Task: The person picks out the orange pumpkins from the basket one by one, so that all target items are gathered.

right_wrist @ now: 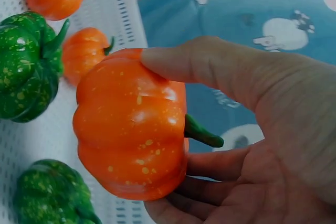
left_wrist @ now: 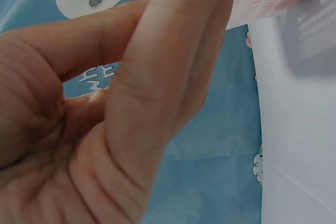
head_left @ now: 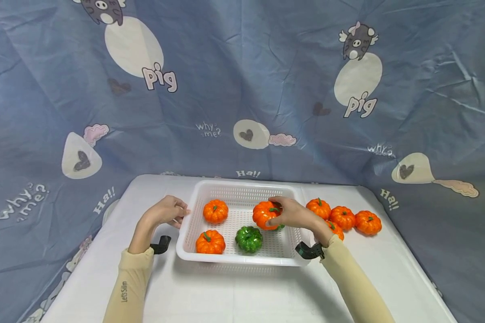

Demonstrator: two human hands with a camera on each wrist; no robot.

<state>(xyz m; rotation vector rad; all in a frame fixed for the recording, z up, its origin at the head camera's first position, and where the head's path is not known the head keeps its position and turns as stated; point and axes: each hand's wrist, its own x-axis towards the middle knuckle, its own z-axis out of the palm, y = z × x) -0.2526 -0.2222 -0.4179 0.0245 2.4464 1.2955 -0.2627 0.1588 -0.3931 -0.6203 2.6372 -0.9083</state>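
Note:
In the head view, my right hand (head_left: 297, 213) grips an orange toy pumpkin (head_left: 263, 216) over the right half of a white plastic basket (head_left: 242, 259). The right wrist view shows the thumb on one side of this pumpkin (right_wrist: 131, 129) and fingers on the other, its green stem towards the palm. At the basket's left rim, my left hand (head_left: 166, 211) holds the edge between thumb and fingers; the exact contact is partly hidden. Inside the basket lie two orange pumpkins (head_left: 215, 211), a green pumpkin (head_left: 249, 239) and another green one (head_left: 280, 227), mostly covered by the right hand.
Several orange pumpkins (head_left: 342, 218) sit on the white table (head_left: 242, 300) to the right of the basket, one partly behind the right forearm. A blue patterned cloth (head_left: 242, 89) hangs behind the table and along its sides.

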